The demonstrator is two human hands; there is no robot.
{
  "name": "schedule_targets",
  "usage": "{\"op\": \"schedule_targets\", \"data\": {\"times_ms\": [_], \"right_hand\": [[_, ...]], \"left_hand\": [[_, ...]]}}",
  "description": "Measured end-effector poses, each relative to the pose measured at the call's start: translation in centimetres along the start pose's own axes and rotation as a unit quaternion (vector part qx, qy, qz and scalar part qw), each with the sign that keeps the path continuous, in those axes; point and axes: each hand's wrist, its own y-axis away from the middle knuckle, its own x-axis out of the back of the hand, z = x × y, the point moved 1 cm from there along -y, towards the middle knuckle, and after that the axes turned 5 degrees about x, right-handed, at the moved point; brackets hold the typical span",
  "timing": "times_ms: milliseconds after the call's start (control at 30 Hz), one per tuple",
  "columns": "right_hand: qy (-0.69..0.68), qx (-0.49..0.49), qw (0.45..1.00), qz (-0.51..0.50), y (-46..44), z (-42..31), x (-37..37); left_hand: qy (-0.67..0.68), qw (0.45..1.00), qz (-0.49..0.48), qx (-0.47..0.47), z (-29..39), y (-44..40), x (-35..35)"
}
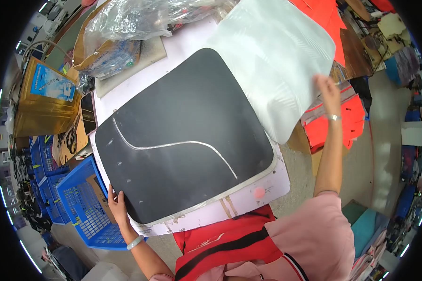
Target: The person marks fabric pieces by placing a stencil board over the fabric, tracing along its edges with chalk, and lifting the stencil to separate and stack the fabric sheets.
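A large black sheet (183, 112) with rounded corners and a curved pale line across it lies on the white table (281, 173). My left hand (117, 206) rests at its lower left edge, fingers apart. To the right, a translucent whitish sheet (272, 61) lies partly beyond the black one. My right hand (328, 89) is at the right edge of this whitish sheet, blurred, so its hold on the sheet is unclear.
Clear plastic bags (126, 23) stand at the back left near a gold tin (47, 103). A phone (88, 112) lies by the left table edge, above a blue basket (91, 206). Red pieces (351, 122) are piled at the right.
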Motion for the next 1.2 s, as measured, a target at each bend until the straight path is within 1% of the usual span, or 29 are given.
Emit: {"op": "schedule_targets", "data": {"times_ms": [33,67,100,133,167,200,267,300,367,400,467,500,533,600,633,700,733,800,933,1000,1033,1100,1200], "right_hand": [[-0.030,-0.041,0.996,-0.067,3.4,-0.6,-0.3],[-0.077,-0.065,0.988,-0.113,6.6,-1.5,-1.0],[-0.095,-0.087,0.978,-0.166,9.5,-3.0,-1.5],[-0.063,-0.071,0.973,-0.210,12.1,-3.4,-1.9],[-0.064,-0.129,0.966,-0.213,14.2,-5.2,-2.3],[-0.047,-0.098,0.968,-0.225,16.2,-5.6,-2.9],[0.047,-0.136,0.949,-0.281,19.2,-7.9,-3.1],[0.046,-0.139,0.949,-0.278,20.4,-8.3,-3.5],[0.103,-0.074,0.948,-0.293,22.6,-8.9,-4.2],[0.104,-0.077,0.948,-0.291,23.2,-9.3,-4.4],[0.116,-0.029,0.957,-0.265,24.0,-10.1,-4.6],[0.126,0.014,0.961,-0.245,24.6,-9.9,-4.9],[0.128,0.015,0.962,-0.242,24.8,-9.8,-4.9],[0.129,-0.075,0.964,-0.218,24.7,-9.7,-5.0],[0.129,-0.075,0.965,-0.215,24.4,-9.4,-5.1],[0.118,-0.090,0.986,-0.079,23.4,-8.0,-5.6],[0.117,-0.087,0.986,-0.078,23.0,-7.4,-5.9],[0.178,0.021,0.982,-0.054,22.7,-7.0,-6.6],[0.182,0.024,0.982,-0.040,23.3,-7.2,-7.3],[0.203,0.030,0.977,-0.055,23.8,-7.3,-6.9],[0.202,0.029,0.977,-0.062,23.9,-7.3,-6.8],[0.262,0.053,0.961,-0.074,23.9,-7.1,-6.6],[0.259,0.067,0.960,-0.083,24.2,-7.4,-6.4]], "left_hand": [[-0.024,1.000,0.012,-0.013,-1.1,-0.7,0.0],[-0.048,0.998,0.025,-0.028,-2.1,-1.4,0.0],[-0.073,0.996,0.027,-0.044,-3.0,-2.1,0.0],[-0.076,0.996,0.025,-0.049,-3.3,-2.2,-0.2],[-0.085,0.993,0.041,-0.064,-3.3,-2.1,-0.5],[-0.094,0.991,0.056,-0.080,-3.4,-2.2,-0.7],[-0.076,0.994,0.032,-0.072,-3.9,-2.5,-0.6],[-0.062,0.994,0.031,-0.078,-3.8,-2.3,-0.8],[-0.017,0.996,0.025,-0.085,-3.8,-2.2,-1.1],[-0.018,0.996,0.021,-0.085,-3.6,-2.0,-1.3],[-0.039,0.992,0.048,-0.112,-3.1,-1.4,-1.5],[-0.039,0.992,0.045,-0.114,-3.5,-1.5,-1.5],[-0.031,0.990,0.045,-0.127,-3.7,-1.9,-1.6],[-0.022,0.988,0.043,-0.145,-3.7,-2.1,-1.6],[-0.062,0.983,0.065,-0.159,-3.5,-1.8,-1.7],[-0.123,0.969,0.105,-0.189,-3.4,-1.7,-1.7],[-0.121,0.969,0.107,-0.190,-3.4,-1.7,-1.9],[-0.082,0.971,0.109,-0.198,-3.5,-1.5,-2.2],[-0.105,0.965,0.117,-0.212,-3.4,-1.4,-2.1],[-0.093,0.968,0.117,-0.203,-3.6,-1.6,-2.2],[-0.112,0.960,0.124,-0.225,-3.8,-2.0,-2.2],[-0.143,0.951,0.126,-0.244,-4.4,-1.9,-2.1],[-0.157,0.953,0.110,-0.234,-4.3,-2.6,-2.0]]}}
